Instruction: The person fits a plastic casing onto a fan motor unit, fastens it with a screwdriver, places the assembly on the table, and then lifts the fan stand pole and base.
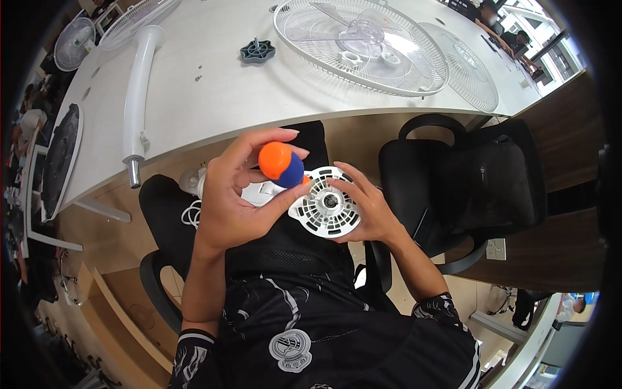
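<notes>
My left hand [236, 191] is closed around a screwdriver [282, 165] with an orange and blue handle, its butt end turned up toward the camera. The handle hides the blade, which points down beside the housing. A round white fan motor housing [319, 209] with ring-shaped vents and a metal shaft in its middle sits in my right hand [369, 211]. My right thumb and fingers wrap its right edge, with fingertips over the vented face. Both hands are above my lap. White cable [191, 214] hangs to the left of my left wrist.
On the white table [214, 97] ahead lie a fan cage with clear blades [363, 45], another grille [463, 68], a dark knob [257, 51], small screws [198, 78] and a white pole [139, 97]. A black chair [421, 162] stands right; a cardboard box [123, 318] lies lower left.
</notes>
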